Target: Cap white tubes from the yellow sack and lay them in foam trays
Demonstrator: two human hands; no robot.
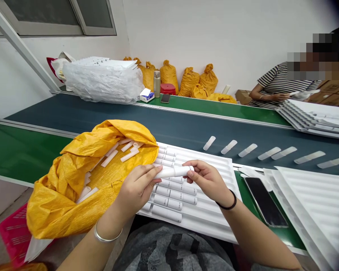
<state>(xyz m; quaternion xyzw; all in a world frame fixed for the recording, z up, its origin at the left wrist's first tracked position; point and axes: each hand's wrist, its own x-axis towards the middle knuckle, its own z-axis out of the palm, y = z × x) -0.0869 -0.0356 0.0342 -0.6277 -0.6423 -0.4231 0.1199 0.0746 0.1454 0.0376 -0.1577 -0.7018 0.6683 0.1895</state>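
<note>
My left hand (139, 186) and my right hand (207, 178) grip opposite ends of a white tube (173, 172), held nearly level above a white ribbed tray (211, 210). A step shows midway along the tube, where a narrower part meets a wider one. Printed white tubes (183, 196) lie in rows in the tray's left half, partly hidden by my hands. Left of the tray, a yellow woven sack (56, 203) gapes, with several plain white tubes (109, 158) inside.
Several translucent pieces (228, 147) lie in a line on the dark conveyor belt (175, 124). A phone (265, 201) and stacked trays (324, 199) are at my right. Across the belt, a person in a striped top (277, 81) holds something white. A plastic-wrapped stack (101, 81) stands far left.
</note>
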